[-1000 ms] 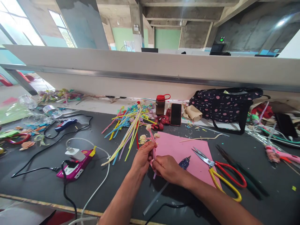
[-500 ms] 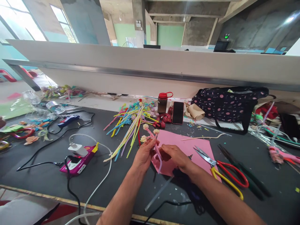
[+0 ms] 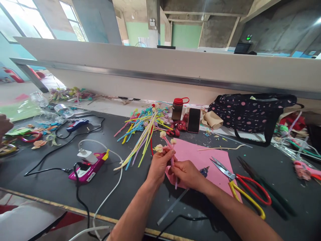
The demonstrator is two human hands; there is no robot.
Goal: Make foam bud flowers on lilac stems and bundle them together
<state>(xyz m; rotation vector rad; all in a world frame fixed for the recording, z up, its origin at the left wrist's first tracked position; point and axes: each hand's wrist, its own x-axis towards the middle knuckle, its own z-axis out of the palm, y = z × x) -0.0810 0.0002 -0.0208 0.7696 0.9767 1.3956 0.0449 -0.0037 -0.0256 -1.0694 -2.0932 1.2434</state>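
Note:
My left hand is closed round a small bunch of pipe-cleaner flower stems with cream and pink heads, held upright just above the table. My right hand pinches the pink stem tail just below the left hand's grip. Both hands hover over the near left corner of a pink paper sheet lying on the dark table.
A pile of coloured pipe cleaners lies behind the hands. Red and yellow scissors rest on the pink sheet's right. A pink power strip with cables sits to the left; a bottle, phone and spotted bag stand at the back. Another person's hand shows at far left.
My right hand has slid back up along the pink stem toward the left hand; the stem tail, curled outward half a second ago, now hangs straighter. The view has shifted slightly.

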